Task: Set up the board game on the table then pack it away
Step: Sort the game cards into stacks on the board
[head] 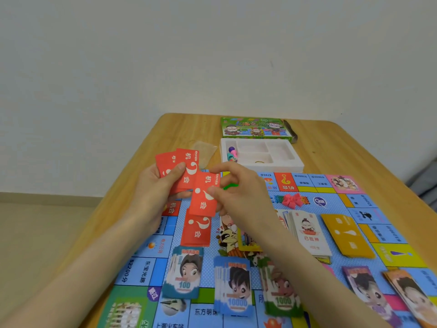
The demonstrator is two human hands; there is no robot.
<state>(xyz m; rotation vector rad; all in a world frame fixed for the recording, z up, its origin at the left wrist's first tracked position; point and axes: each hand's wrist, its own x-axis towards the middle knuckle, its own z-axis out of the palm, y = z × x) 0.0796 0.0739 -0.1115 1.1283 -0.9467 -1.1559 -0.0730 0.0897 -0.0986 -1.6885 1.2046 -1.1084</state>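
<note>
Fingers (pixel 222 168) curl round red cards (pixel 189 166) over the game board (pixel 142 271): the left hand (pixel 151 188) grips a fan (pixel 165 164), the right hand (pixel 238 190) pinches one card (pixel 203 200) above the red pile (pixel 196 233) lying on the board's left side.

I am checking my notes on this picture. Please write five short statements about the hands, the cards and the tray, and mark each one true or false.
1. The left hand holds several red cards. True.
2. The right hand is empty. False: it pinches a single red card.
3. The white tray lies beyond the game board. True.
4. The green box lies on the board. False: it lies on the table, behind the tray.
5. The yellow cards lie on the board. True.
</note>
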